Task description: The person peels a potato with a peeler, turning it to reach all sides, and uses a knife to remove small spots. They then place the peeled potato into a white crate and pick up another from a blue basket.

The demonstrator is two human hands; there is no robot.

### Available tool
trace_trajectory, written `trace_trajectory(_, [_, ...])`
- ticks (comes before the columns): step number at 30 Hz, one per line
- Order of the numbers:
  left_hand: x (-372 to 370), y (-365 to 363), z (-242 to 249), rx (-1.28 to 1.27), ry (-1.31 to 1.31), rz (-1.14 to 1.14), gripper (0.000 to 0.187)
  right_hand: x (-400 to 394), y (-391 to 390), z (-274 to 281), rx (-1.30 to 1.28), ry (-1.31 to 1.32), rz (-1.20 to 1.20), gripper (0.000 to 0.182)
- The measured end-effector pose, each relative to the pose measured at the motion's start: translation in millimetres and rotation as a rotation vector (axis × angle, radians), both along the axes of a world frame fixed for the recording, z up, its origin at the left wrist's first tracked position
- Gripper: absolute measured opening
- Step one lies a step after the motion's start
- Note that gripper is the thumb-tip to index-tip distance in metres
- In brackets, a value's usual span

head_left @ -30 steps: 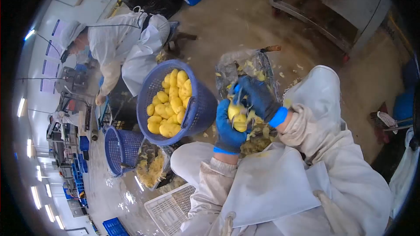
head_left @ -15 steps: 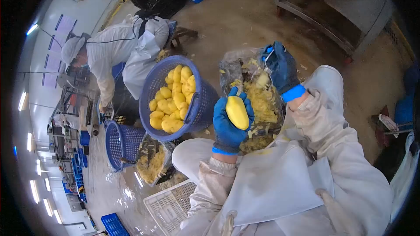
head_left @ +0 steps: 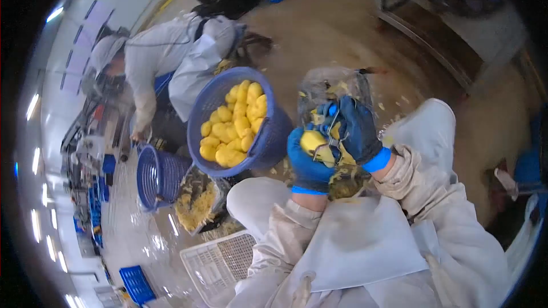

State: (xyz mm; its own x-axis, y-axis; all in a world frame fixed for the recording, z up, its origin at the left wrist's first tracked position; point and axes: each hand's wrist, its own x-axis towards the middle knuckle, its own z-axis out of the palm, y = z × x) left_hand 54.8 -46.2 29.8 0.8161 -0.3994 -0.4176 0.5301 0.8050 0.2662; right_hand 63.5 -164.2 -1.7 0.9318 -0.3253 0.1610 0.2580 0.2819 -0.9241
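Note:
My left hand point(head_left: 309, 161), in a blue glove, is closed around a yellow peeled potato point(head_left: 311, 141) with its end facing my other hand. Against the potato is my right hand point(head_left: 358, 131), also gloved, with its fingers curled round a peeler point(head_left: 326, 129) that is partly hidden and blurred. Bits of peel show between the two hands. Behind and below them stands a plastic-lined container point(head_left: 338, 80) with peelings in it. To the left, a blue basket point(head_left: 279, 140) holds several peeled potatoes point(head_left: 231, 122).
Another person point(head_left: 165, 51) in white bends over at the upper left. A second blue basket point(head_left: 162, 177), a container of peelings point(head_left: 197, 208), a white crate point(head_left: 220, 262) and a blue crate point(head_left: 137, 284) are at lower left. A metal machine frame point(head_left: 434, 34) stands upper right.
My right hand has come down and left onto the potato. My left hand has moved slightly right and turned the potato. The view has shifted a little.

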Motion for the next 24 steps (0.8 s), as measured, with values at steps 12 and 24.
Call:
trace_trajectory(12, [8,95,21,0.198,-0.322,0.308,0.043,25,-68,7,-0.621,-0.078,0.13,0.026])
trace_trajectory(24, [-162,417,-109,1.866,0.002,0.754,0.05,46,-70,-63,0.14,0.274,0.353,0.029])
